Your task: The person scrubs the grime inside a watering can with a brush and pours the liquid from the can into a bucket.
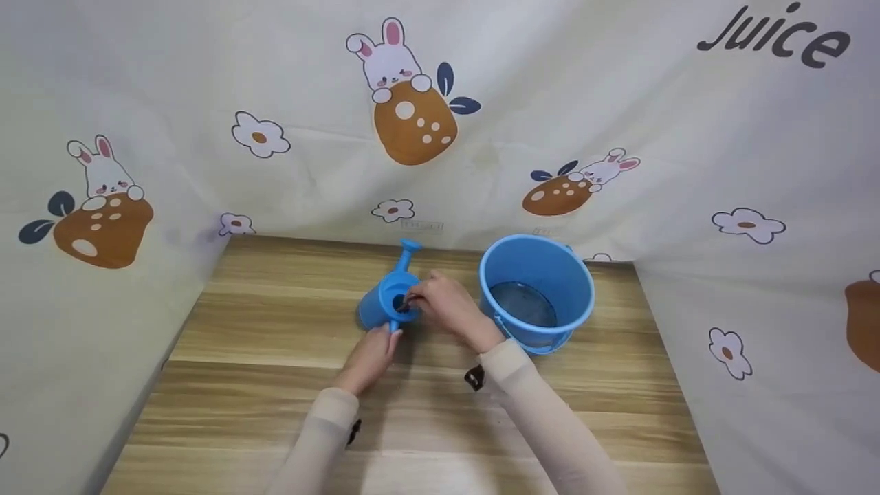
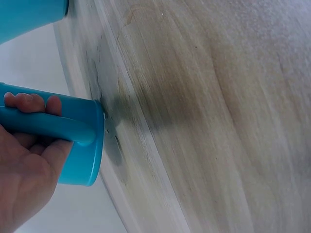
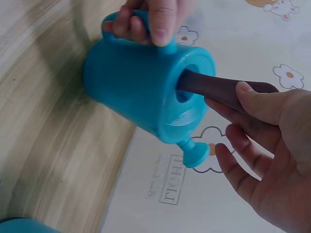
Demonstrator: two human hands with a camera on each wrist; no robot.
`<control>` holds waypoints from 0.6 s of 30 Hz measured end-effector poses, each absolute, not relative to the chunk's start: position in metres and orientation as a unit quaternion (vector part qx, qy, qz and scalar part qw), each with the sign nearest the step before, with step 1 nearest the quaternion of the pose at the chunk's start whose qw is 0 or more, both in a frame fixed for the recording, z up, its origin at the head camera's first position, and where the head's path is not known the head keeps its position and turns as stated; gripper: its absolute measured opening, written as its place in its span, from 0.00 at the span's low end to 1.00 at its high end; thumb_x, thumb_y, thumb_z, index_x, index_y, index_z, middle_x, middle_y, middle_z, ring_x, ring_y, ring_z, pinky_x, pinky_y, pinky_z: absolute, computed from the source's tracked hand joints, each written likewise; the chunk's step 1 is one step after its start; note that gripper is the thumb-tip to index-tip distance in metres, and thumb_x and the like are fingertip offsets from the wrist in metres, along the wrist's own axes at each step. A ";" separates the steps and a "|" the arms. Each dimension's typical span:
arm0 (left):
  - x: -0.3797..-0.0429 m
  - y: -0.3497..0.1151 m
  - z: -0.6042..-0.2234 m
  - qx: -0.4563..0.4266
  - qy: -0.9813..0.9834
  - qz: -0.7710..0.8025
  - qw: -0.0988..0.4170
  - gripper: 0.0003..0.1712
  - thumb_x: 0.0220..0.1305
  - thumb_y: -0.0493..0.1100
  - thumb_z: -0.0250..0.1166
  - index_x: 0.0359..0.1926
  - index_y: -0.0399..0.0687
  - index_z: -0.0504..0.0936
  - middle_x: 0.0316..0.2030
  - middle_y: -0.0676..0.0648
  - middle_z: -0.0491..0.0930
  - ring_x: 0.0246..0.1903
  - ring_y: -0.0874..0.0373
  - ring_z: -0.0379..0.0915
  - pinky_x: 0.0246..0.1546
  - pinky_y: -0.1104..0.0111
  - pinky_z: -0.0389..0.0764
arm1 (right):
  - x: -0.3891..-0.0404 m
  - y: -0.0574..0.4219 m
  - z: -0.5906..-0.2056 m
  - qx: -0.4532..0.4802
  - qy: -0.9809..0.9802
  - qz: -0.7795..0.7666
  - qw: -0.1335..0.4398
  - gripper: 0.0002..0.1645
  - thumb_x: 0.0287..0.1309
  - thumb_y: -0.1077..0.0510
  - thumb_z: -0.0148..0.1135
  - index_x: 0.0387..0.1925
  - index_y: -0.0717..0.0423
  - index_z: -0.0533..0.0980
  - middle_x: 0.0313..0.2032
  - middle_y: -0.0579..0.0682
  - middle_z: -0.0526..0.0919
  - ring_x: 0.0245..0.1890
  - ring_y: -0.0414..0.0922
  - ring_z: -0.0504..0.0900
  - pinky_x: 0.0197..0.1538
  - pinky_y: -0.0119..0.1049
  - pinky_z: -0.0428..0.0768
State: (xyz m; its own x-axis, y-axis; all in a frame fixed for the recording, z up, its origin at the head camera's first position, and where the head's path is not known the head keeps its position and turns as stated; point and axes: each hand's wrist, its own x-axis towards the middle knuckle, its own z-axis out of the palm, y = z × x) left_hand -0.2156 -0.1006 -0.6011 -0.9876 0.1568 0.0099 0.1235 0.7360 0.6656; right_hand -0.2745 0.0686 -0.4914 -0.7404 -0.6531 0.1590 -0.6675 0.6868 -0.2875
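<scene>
A blue watering can (image 1: 373, 307) is at the back middle of the wooden table, its spout toward the patterned cloth. The fingers of my left hand (image 1: 368, 359) wrap its handle (image 2: 53, 125). My right hand (image 1: 448, 306) is over the can's top opening. Between thumb and index finger it pinches a dark brown handle (image 3: 214, 87), whose other end goes into the opening. What is on that end is hidden inside the can. The remaining right fingers are spread loosely away from the handle.
To the right of the can stands a blue bucket (image 1: 491, 256) with dark-looking contents at its bottom. Its bail hangs at the front. Wet marks (image 2: 114, 150) show on the table (image 1: 275, 399) near the can. Printed cloth (image 1: 309, 179) encloses the back and sides.
</scene>
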 end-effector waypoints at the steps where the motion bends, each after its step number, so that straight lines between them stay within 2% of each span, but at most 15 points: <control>1: -0.215 -0.101 -0.601 0.079 0.933 0.351 0.020 0.15 0.79 0.46 0.49 0.37 0.41 0.73 0.28 0.46 0.73 0.32 0.50 0.74 0.40 0.51 0.77 | -0.274 0.069 -0.490 0.358 -0.918 0.170 0.020 0.11 0.68 0.55 0.62 0.44 0.51 0.86 0.41 0.46 0.90 0.42 0.45 0.80 0.45 0.38 0.80; 6: -0.215 -0.101 -0.601 0.092 0.937 0.337 0.007 0.15 0.78 0.45 0.49 0.35 0.41 0.72 0.27 0.45 0.74 0.33 0.48 0.76 0.40 0.51 0.76 | -0.274 0.069 -0.488 0.351 -0.919 0.179 0.016 0.11 0.68 0.54 0.61 0.43 0.52 0.86 0.40 0.48 0.89 0.41 0.46 0.84 0.47 0.40 0.81; 14: -0.214 -0.102 -0.602 0.084 0.935 0.344 0.023 0.13 0.78 0.44 0.49 0.36 0.42 0.71 0.28 0.46 0.71 0.33 0.50 0.73 0.41 0.51 0.76 | -0.276 0.068 -0.498 0.344 -0.919 0.192 0.009 0.10 0.68 0.55 0.61 0.42 0.52 0.86 0.40 0.49 0.89 0.42 0.48 0.85 0.49 0.41 0.81; 18: -0.214 -0.101 -0.601 0.083 0.935 0.343 0.027 0.13 0.79 0.45 0.48 0.37 0.42 0.71 0.28 0.46 0.72 0.35 0.50 0.74 0.42 0.51 0.76 | -0.276 0.065 -0.507 0.346 -0.916 0.203 0.000 0.11 0.68 0.56 0.61 0.43 0.54 0.86 0.41 0.49 0.90 0.44 0.47 0.86 0.59 0.44 0.77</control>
